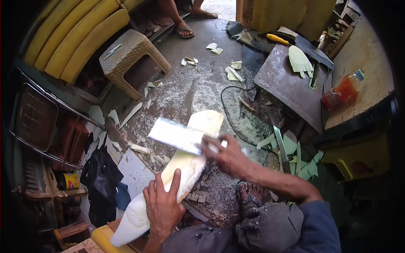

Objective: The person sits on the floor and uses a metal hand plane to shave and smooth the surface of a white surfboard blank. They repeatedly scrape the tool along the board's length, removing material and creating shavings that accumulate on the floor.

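Note:
A long pale-yellow foam piece point(173, 166) slopes from my lap up and away to the right, its near end white and tapered. Over that lower part, my left hand point(163, 206) grips the foam from above, fingers pointing forward. My right hand point(225, 156) is closed on one end of a flat, whitish rectangular board point(175, 137), which lies across the foam's upper part. Motion blurs the board and the right fingers, so the board's material and underside cannot be made out. Pale dust covers my dark trousers point(270, 225).
White dust and foam scraps point(233, 74) litter the floor. A woven-pattern stool point(135, 46) stands far left. To the right are a saw blade point(281, 147), a black cable point(223, 103), a low dark table point(291, 84) and an orange-red bottle point(341, 92). Another person's feet point(184, 31) show at the top.

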Available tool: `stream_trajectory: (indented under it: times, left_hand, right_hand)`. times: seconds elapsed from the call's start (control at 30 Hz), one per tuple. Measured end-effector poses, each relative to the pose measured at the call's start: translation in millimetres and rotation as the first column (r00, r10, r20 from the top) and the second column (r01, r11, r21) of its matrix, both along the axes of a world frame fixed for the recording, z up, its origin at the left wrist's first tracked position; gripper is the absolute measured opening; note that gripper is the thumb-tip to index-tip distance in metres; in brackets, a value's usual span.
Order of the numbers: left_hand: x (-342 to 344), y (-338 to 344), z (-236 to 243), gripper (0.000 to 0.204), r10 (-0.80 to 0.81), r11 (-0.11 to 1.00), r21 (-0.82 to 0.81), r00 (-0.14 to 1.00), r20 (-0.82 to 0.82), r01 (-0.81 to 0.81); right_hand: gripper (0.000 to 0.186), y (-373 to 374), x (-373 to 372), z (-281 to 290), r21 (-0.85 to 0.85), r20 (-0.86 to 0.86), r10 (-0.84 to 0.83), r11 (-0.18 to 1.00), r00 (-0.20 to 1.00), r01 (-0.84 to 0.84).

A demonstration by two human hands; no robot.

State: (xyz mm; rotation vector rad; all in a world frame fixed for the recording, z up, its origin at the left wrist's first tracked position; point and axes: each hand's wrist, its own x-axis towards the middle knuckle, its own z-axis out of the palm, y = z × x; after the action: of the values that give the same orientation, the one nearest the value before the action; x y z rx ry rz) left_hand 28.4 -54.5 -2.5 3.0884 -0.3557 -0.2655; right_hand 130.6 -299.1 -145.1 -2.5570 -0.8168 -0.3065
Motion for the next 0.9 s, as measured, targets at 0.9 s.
stream_trajectory:
  times: [0.9]
  left_hand:
    - [-7.5,2.7,-8.7,0.101,-0.045,0.999,0.013,0.999,-0.008,0.046]
  right_hand:
    - [0.067,-7.5,-12.1,-20.0,0.015,-0.211,-0.157,0.986,0.965,0.164]
